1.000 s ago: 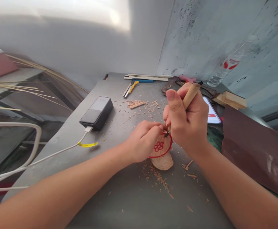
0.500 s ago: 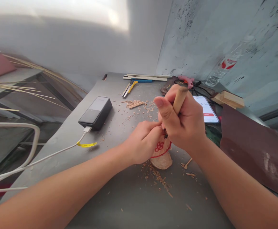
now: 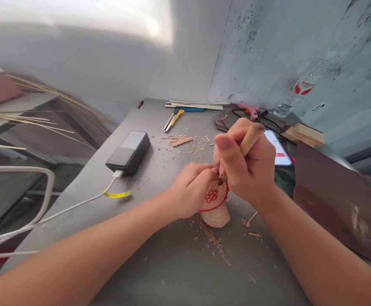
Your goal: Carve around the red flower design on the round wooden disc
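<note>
My left hand [image 3: 193, 189] is closed on the left edge of a pale wooden disc [image 3: 217, 202], which has a red painted rim and a red flower. The disc is tilted on a second pale piece of wood [image 3: 217, 217] on the table. Wrapped in my right hand [image 3: 247, 163] is a carving chisel [image 3: 251, 137] with a round wooden handle. Its dark tip meets the far part of the disc, close to my left fingertips. Most of the blade is hidden by my fingers.
Wood shavings [image 3: 214, 238] lie around the disc. Behind are a utility knife [image 3: 173, 119], a black power bank [image 3: 128, 153] with a white cable, and thin wood strips [image 3: 195, 104]. On the right are a lit phone [image 3: 277, 148], a pink glue gun [image 3: 249, 109], a water bottle [image 3: 296, 95] and brown sheet [image 3: 338, 204].
My right hand has shifted slightly right and down, and the chisel's handle leans further right. More of the disc's upper part shows now. My left hand stays on the disc.
</note>
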`<state>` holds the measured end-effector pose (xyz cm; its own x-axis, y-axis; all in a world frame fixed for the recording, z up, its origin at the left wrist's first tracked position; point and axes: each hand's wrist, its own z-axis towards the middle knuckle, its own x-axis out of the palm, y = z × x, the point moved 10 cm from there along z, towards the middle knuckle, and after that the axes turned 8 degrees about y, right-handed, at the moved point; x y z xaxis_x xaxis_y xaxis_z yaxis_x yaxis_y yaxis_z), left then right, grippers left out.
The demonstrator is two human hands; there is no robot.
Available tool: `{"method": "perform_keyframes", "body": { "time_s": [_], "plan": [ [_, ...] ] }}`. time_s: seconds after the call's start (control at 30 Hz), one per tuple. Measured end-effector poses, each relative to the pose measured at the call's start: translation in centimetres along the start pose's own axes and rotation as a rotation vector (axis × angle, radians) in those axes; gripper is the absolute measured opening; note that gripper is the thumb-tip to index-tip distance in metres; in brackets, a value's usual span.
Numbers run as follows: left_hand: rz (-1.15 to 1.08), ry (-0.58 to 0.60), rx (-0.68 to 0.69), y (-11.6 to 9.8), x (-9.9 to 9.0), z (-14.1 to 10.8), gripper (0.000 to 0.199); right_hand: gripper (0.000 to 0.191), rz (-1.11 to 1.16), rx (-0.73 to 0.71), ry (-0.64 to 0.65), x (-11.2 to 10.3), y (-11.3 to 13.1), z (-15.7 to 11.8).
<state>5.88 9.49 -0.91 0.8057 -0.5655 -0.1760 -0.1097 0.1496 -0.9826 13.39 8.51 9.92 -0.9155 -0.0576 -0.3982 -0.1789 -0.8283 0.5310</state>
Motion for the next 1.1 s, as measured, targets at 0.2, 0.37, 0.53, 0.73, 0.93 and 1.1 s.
{"method": "perform_keyframes", "body": {
  "time_s": [0.2,0.37,0.53,0.73,0.93,1.1],
  "plan": [
    [-0.074,0.022,-0.046,-0.1,0.3,-0.3,0.034,0.034,0.109,0.169,-0.088,-0.9,-2.1,-0.6],
    [-0.198,0.05,-0.071,0.5,0.7,-0.1,0.034,0.038,0.11,0.168,-0.152,-1.4,-2.1,-1.0],
    [-0.455,0.122,-0.093,1.1,1.6,0.1,0.036,0.031,0.077,0.207,-0.208,-1.5,-2.6,-1.7],
    [-0.371,0.057,-0.054,0.8,0.8,-0.1,0.037,0.034,0.097,0.225,-0.295,-1.5,-3.4,-2.1],
    [-0.566,0.088,-0.085,1.4,1.7,0.0,0.044,0.035,0.136,0.302,-0.286,-1.0,-4.6,-2.1],
    [-0.527,0.075,0.011,0.9,1.1,0.2,0.044,0.035,0.13,0.313,-0.123,0.4,-4.6,-2.3]
  ]
}}
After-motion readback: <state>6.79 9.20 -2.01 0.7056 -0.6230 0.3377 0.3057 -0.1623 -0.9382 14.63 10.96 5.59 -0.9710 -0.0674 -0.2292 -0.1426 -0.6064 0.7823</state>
